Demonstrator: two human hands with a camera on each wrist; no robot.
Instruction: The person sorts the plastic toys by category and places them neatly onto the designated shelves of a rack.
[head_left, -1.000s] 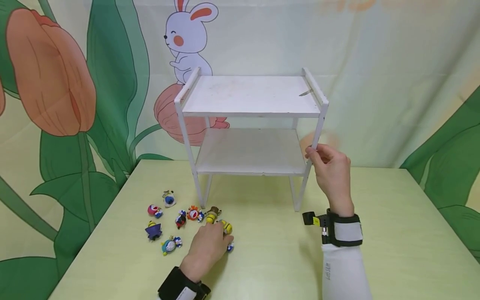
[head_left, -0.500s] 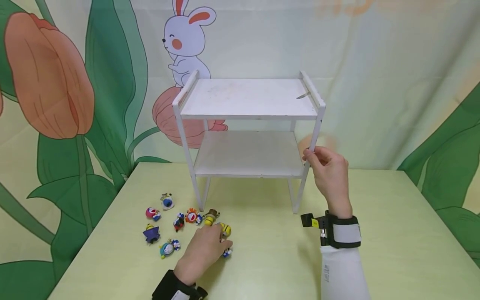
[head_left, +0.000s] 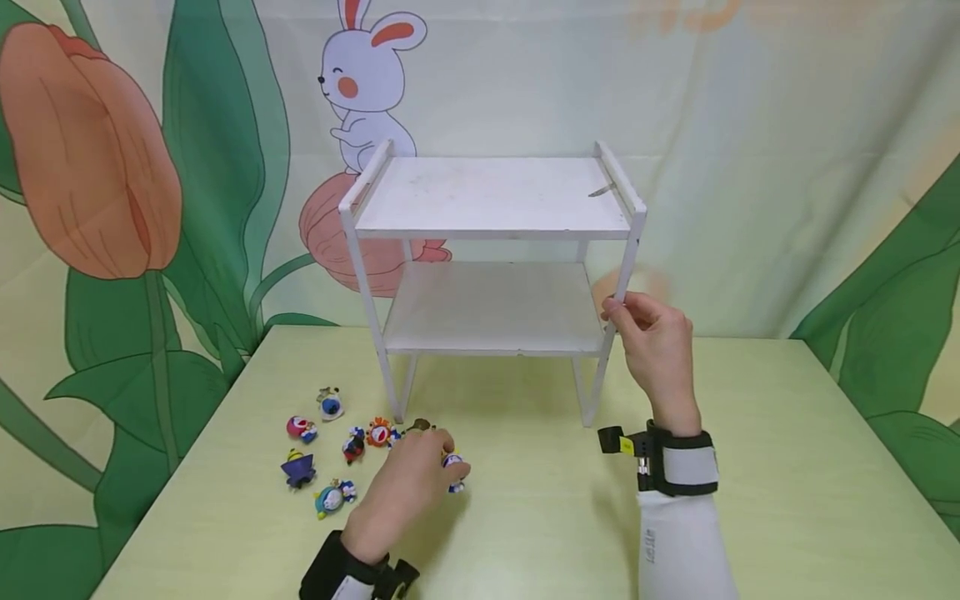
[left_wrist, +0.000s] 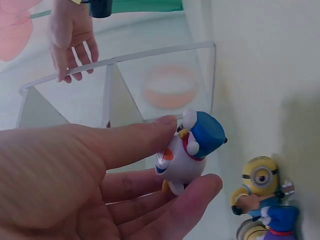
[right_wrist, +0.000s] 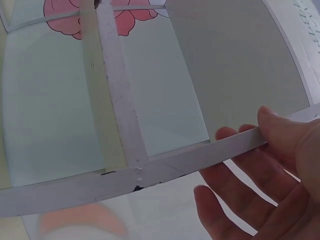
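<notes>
My left hand (head_left: 407,483) is low over the near left of the table and pinches a small white toy figurine (left_wrist: 186,167) with a blue top between thumb and fingers. In the left wrist view, a yellow one-eyed minion figurine (left_wrist: 261,175) lies to the right of that hand, beside another blue-and-purple one (left_wrist: 282,222). My right hand (head_left: 660,354) grips the front right leg of a white two-tier shelf (head_left: 495,196). The right wrist view has the thumb on one side of that white leg (right_wrist: 180,167) and the fingers on the other.
Several more small figurines lie left of my left hand, among them a purple one (head_left: 298,469), a turquoise one (head_left: 330,498) and a pink one (head_left: 300,428). The shelf stands upright on the pale table (head_left: 525,525), with a printed curtain (head_left: 750,167) behind.
My left hand has lifted slightly off the group with the white-and-blue figurine in its fingers. The right hand keeps its grip on the shelf leg. The head view has shifted slightly.
</notes>
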